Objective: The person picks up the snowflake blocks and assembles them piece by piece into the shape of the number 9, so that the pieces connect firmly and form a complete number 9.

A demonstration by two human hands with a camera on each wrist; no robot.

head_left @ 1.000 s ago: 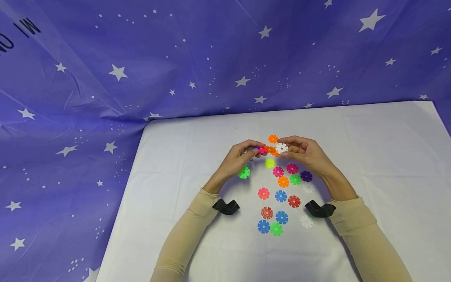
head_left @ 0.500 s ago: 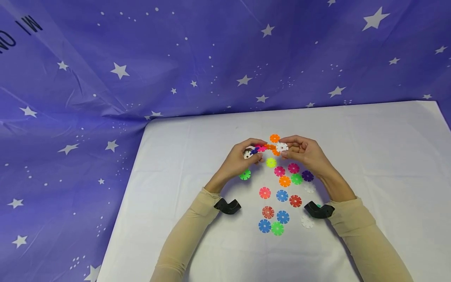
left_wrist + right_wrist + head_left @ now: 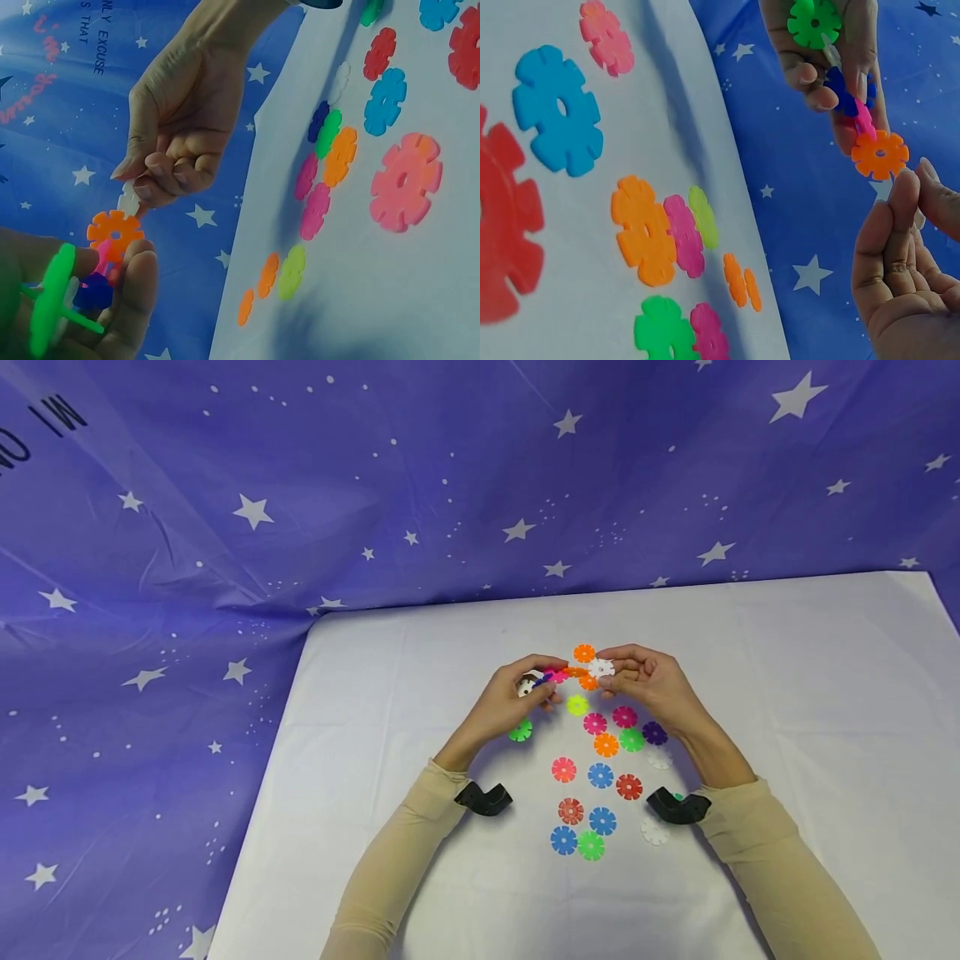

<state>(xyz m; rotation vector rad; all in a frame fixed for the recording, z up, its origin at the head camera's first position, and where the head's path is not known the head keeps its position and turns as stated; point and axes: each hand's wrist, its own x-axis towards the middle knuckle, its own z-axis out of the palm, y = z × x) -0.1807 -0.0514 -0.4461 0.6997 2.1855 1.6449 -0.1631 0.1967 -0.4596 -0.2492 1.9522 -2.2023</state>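
My left hand [image 3: 498, 700] grips a chain of notched plastic discs slotted together. In the right wrist view it runs from a green disc [image 3: 814, 34] through a white one to a dark blue disc [image 3: 843, 93], a pink disc [image 3: 865, 120] and an orange disc [image 3: 880, 154] at the end. Between thumb and fingers, my right hand [image 3: 660, 685] pinches a white disc [image 3: 602, 668]. In the left wrist view this white disc meets the orange disc's edge; whether it is slotted in, I cannot tell. Fingertips mostly cover it in the right wrist view.
Loose discs lie flat on the white-covered table [image 3: 375, 693], among them a yellow disc [image 3: 577, 705], a purple disc [image 3: 655, 732], a red disc [image 3: 629, 787] and several blue, green, pink and orange ones. Behind hangs a purple star-patterned cloth [image 3: 450, 485].
The left fingers have shifted along the chain, uncovering its white and blue discs. The right hand's white disc has risen slightly and tilted against the orange disc. Table discs lie unchanged.
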